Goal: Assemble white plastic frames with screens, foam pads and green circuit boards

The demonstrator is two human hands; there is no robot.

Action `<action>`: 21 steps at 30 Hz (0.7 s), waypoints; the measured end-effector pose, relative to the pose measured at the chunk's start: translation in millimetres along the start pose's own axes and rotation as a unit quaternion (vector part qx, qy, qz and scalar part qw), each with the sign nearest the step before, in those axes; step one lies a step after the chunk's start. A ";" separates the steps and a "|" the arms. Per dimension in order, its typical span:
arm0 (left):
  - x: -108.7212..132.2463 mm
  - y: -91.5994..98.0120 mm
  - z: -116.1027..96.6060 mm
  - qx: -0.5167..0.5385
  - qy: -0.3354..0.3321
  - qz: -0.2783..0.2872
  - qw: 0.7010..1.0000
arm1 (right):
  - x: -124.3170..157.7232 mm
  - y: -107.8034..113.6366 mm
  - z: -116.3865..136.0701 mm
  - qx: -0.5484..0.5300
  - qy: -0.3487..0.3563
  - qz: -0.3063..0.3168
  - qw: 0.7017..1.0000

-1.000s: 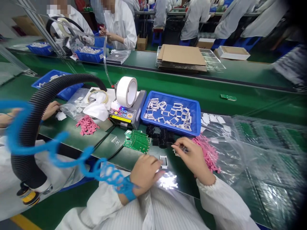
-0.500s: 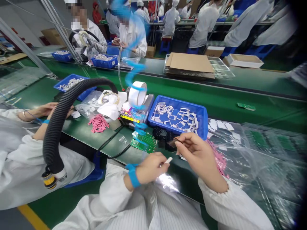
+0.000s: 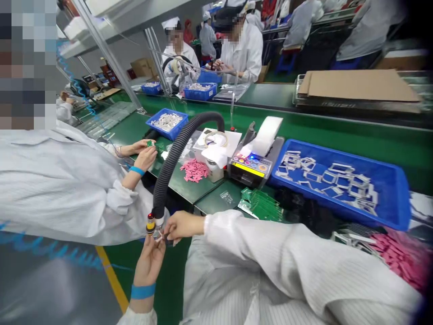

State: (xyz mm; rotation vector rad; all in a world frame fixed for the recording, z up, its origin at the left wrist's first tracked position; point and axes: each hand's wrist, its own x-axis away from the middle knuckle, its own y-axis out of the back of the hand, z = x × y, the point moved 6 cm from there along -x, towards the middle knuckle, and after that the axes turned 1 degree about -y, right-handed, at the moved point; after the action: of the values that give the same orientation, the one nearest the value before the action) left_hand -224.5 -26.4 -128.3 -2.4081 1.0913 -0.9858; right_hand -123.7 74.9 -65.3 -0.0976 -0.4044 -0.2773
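Note:
At the lower end of a black ribbed hose [image 3: 176, 155], my two hands meet. My left hand [image 3: 150, 259], with a blue wrist strap, is palm up and closed on a small white plastic piece [image 3: 158, 237]. Fingers bent, my right hand [image 3: 184, 225] pinches a small dark flat piece [image 3: 168, 240] beside it. Just above the left fingertips is the hose's end fitting [image 3: 150, 224], yellow and black with a red light. The fingers partly hide both pieces, and I cannot tell whether they touch each other.
On the bench are a blue tray [image 3: 402, 194] of white frames, green circuit boards [image 3: 262, 204], a label-like roll on a lit machine [image 3: 248, 169], and pink strips [image 3: 194, 170]. A co-worker's hands [image 3: 145, 155] work at left. Cardboard [image 3: 358, 85] lies on the far bench.
The view has turned left. Both hands have moved from in front of the bench to the hose end at left, still with the white piece and the dark flat piece.

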 end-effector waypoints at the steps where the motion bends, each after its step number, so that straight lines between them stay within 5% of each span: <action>1: -0.8 5.3 -3.8 0.005 0.000 -0.006 1.000 | -12.9 -12.3 -2.9 -0.005 -0.017 0.016 1.000; 6: -11.4 14.8 -10.8 0.026 0.014 -0.024 0.999 | -28.1 -35.6 -4.8 -0.016 -0.061 0.000 0.998; 11: -16.4 -6.8 14.7 0.033 0.076 0.005 0.997 | 29.2 -13.8 18.1 0.032 -0.060 -0.013 0.998; 13: -5.1 -29.8 36.9 0.029 0.126 0.041 0.991 | 70.0 1.0 33.8 0.059 -0.024 -0.028 0.998; 16: 25.8 -78.1 67.6 0.037 0.186 0.122 0.974 | 138.9 28.8 50.6 0.113 0.049 -0.137 0.983; 21: 94.3 -181.2 92.4 0.062 0.312 0.365 0.875 | 238.4 58.5 40.9 0.197 0.176 -0.385 0.884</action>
State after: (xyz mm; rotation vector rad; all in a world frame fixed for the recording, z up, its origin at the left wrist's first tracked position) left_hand -18.6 22.2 -54.4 -1.3445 1.8747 -1.4836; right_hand 88.0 78.3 65.5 0.5253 -0.1105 -0.9773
